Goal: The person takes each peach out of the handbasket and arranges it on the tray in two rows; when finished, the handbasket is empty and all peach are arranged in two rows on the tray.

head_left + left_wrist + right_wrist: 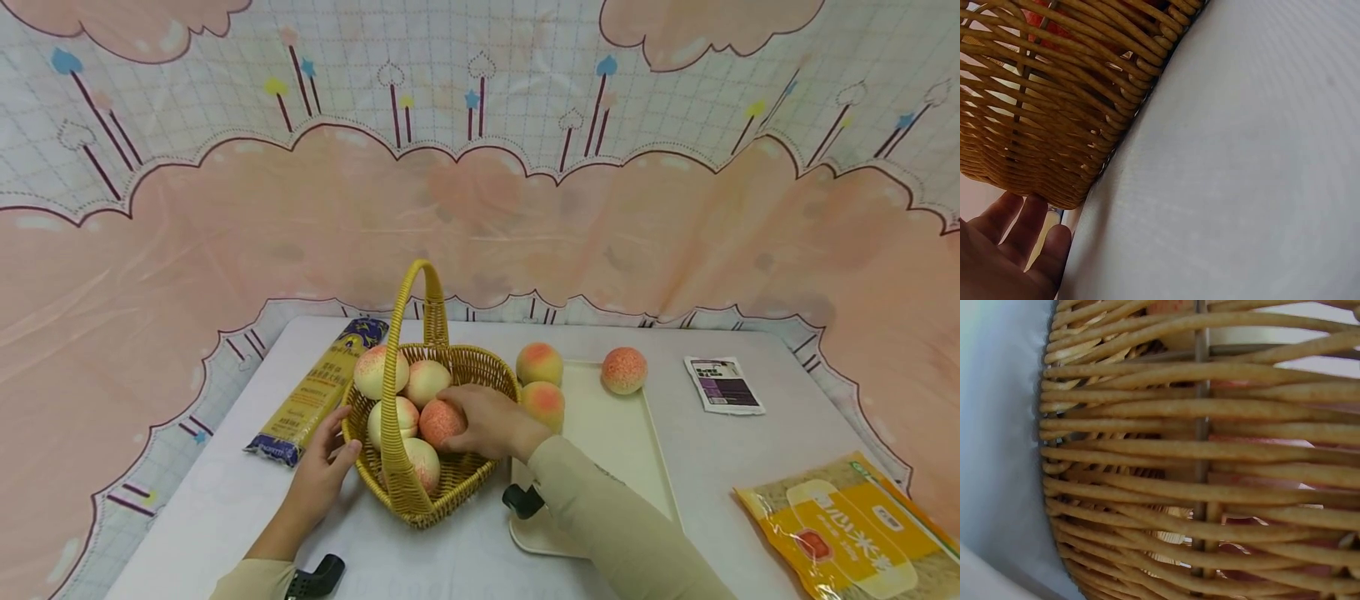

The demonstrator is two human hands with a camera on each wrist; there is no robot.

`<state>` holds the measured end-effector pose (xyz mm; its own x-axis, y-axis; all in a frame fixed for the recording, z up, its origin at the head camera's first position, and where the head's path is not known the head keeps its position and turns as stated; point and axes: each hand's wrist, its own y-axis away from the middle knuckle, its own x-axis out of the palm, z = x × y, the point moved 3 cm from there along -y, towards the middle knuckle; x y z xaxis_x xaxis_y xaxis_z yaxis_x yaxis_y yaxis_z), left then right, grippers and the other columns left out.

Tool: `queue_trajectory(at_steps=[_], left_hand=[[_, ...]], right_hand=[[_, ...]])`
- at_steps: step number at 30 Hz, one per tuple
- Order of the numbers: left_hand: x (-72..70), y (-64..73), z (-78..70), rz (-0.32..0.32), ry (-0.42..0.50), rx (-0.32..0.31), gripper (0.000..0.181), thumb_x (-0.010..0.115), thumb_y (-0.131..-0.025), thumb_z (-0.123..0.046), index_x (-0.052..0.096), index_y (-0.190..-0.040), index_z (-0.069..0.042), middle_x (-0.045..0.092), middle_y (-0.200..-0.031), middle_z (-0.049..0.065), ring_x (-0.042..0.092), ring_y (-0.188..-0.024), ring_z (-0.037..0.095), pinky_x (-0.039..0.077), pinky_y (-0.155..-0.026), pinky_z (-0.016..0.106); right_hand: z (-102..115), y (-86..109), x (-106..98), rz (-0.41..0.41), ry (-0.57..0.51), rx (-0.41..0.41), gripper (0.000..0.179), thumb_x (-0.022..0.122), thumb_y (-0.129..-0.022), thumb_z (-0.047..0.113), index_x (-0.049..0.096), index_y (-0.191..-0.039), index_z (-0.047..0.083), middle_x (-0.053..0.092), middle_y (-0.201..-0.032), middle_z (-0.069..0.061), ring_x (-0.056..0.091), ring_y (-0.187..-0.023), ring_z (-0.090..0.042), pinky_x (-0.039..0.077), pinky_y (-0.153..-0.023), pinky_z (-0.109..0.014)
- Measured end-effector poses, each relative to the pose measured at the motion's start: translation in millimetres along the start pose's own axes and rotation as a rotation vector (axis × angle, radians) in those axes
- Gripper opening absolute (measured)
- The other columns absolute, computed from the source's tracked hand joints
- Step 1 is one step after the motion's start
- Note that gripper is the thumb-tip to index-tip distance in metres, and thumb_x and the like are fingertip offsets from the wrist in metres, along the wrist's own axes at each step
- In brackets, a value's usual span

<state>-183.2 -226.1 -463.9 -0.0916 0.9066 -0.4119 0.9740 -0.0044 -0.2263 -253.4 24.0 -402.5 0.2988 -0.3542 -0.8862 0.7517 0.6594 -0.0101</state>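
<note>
A yellow wicker basket point(498, 367) with a tall arched handle point(420, 279) stands on the table with several peaches inside. My right hand point(491, 417) reaches over its right side and grips a red speckled peach point(441, 423) among the paler ones. The left hand point(326, 467) rests its fingertips against the basket's left side, thumb held apart. In the left wrist view, the fingers point(1027, 219) touch the end of the woven basket wall point(1066, 125), low above the tablecloth. The right wrist view is filled by the basket weave point(1210, 450), and the right hand is hidden there.
Right of the basket lies a cream tray point(600, 433), partly under my right forearm. Two peaches point(542, 404) sit along its left side and another peach point(624, 371) at its far right corner. A spaghetti packet point(322, 392), a small sachet point(723, 386) and a yellow grain bag point(847, 533) lie around.
</note>
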Motion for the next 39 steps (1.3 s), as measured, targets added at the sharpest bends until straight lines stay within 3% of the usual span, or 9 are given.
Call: queue_trajectory(at_steps=[6, 13, 17, 22, 31, 39], left_hand=[[-0.1, -0.7, 0.6, 0.008, 0.001, -0.012, 0.056, 0.053, -0.103, -0.015, 0.030, -0.152, -0.001, 0.037, -0.148, 0.033, 0.045, -0.128, 0.046, 0.043, -0.090, 0.022], [-0.8, -0.2, -1.7, 0.011, -0.003, -0.009, 0.056, 0.053, -0.103, -0.015, 0.030, -0.152, 0.000, 0.038, -0.147, 0.032, 0.046, -0.128, 0.045, 0.045, -0.092, 0.029], [-1.1, 0.3, -1.9, 0.013, 0.002, -0.010, 0.056, 0.053, -0.104, -0.014, 0.030, -0.153, 0.000, 0.038, -0.148, 0.031, 0.046, -0.128, 0.044, 0.044, -0.092, 0.026], [-0.9, 0.7, -0.3, 0.013, 0.002, -0.016, 0.056, 0.053, -0.104, -0.015, 0.030, -0.153, -0.001, 0.037, -0.149, 0.031, 0.044, -0.130, 0.044, 0.041, -0.091, 0.020], [-0.4, 0.1, 1.0, 0.013, 0.003, -0.013, 0.056, 0.053, -0.103, -0.015, 0.030, -0.153, -0.002, 0.038, -0.149, 0.029, 0.046, -0.129, 0.042, 0.043, -0.091, 0.023], [-0.8, 0.3, 1.1, 0.018, 0.007, -0.012, 0.056, 0.053, -0.103, -0.015, 0.030, -0.153, -0.002, 0.038, -0.149, 0.029, 0.045, -0.130, 0.043, 0.043, -0.092, 0.023]], right_hand=[[-1, 3.8, -3, -0.055, -0.049, -0.036, 0.065, 0.075, -0.088, 0.032, 0.052, -0.145, 0.009, 0.055, -0.142, -0.008, 0.047, -0.132, -0.023, 0.038, -0.108, -0.038], [-3, 14.3, -12, -0.112, -0.113, -0.053, 0.065, 0.077, -0.087, 0.029, 0.052, -0.143, 0.008, 0.056, -0.141, -0.008, 0.049, -0.130, -0.023, 0.040, -0.106, -0.039], [-2, 22.2, -18, -0.130, -0.150, -0.057, 0.064, 0.077, -0.087, 0.029, 0.053, -0.143, 0.009, 0.056, -0.140, -0.007, 0.050, -0.130, -0.024, 0.041, -0.105, -0.040], [-5, 31.0, -26, -0.158, -0.184, -0.065, 0.063, 0.077, -0.086, 0.026, 0.054, -0.141, 0.009, 0.057, -0.137, -0.007, 0.053, -0.124, -0.023, 0.045, -0.101, -0.040], [-18, 53.4, -49, -0.241, -0.234, -0.079, 0.063, 0.079, -0.083, 0.018, 0.055, -0.140, 0.006, 0.059, -0.131, -0.009, 0.059, -0.112, -0.022, 0.051, -0.092, -0.042], [-33, 75.8, -62, -0.270, -0.264, -0.063, 0.065, 0.080, -0.083, 0.014, 0.053, -0.141, 0.003, 0.058, -0.134, -0.009, 0.060, -0.113, -0.023, 0.053, -0.088, -0.032]])
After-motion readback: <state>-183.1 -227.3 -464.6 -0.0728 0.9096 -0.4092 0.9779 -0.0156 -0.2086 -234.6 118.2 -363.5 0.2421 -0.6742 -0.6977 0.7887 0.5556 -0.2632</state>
